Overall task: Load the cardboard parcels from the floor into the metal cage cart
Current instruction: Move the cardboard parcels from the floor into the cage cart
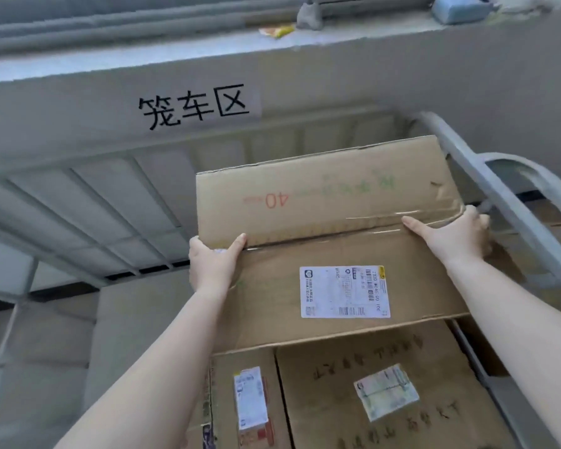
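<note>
three parcels sit inside cage cart.

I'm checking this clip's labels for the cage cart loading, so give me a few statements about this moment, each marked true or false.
1. Both hands hold the same large cardboard box. True: the left hand grips its left edge and the right hand its right edge.
2. The held box carries no label. False: a white shipping label is stuck on its top face.
3. Other parcels lie below the held box. True: two labelled boxes sit beneath it.
4. The number printed in red on the held box is 70. False: it reads 40, seen upside down.
5. The cage cart's metal rail runs along the box's right side. True.
</note>
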A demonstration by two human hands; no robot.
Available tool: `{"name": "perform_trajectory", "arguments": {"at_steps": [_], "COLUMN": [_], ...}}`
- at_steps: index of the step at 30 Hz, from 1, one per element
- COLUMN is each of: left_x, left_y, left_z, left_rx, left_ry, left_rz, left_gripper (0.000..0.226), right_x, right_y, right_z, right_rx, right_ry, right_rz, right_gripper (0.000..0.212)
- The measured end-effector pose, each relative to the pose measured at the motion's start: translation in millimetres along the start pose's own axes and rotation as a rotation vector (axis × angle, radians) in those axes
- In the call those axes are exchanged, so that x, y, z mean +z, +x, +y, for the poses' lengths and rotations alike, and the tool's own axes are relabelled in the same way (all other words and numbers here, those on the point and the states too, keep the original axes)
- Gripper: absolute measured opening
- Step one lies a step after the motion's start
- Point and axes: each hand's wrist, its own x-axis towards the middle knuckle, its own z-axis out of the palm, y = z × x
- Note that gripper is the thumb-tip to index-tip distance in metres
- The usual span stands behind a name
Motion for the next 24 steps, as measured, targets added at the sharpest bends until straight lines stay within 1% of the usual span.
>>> {"name": "perform_trajectory", "arguments": {"at_steps": [3, 8, 11, 13, 19, 22, 24], "left_x": [53, 139, 187, 213, 262, 272, 276], "left_y": [27, 66, 94, 110, 129, 136, 137], "left_z": [-26, -74, -111, -134, -202, -223, -229], "left_rx": [-0.038, -0.085, -0.114, -0.130, -0.172, -0.183, -0.190], "left_ry": [0.030, 0.078, 0.085, 0.096, 0.160, 0.198, 0.253], "left_rz": [-0.005, -0.039, -0.069, -0.075, -0.126, -0.155, -0.202], "left_gripper": [0.068, 0.069, 0.069, 0.065, 0.061, 0.062, 0.062], "right_x": [49, 122, 167, 199, 278, 301, 309], "right_y": [45, 107, 134, 145, 166, 176, 177], "right_z": [27, 74, 104, 125, 185, 200, 204], "right_rx": [0.002, 0.011, 0.045, 0.073, 0.139, 0.154, 0.147], "right_ry": [-0.032, -0.126, -0.163, -0.200, -0.258, -0.244, -0.211], "right_rz": [-0.035, -0.065, -0.102, -0.134, -0.257, -0.341, -0.422], "right_gripper": [0.102, 0.101, 0.100, 0.099, 0.101, 0.103, 0.101]}}
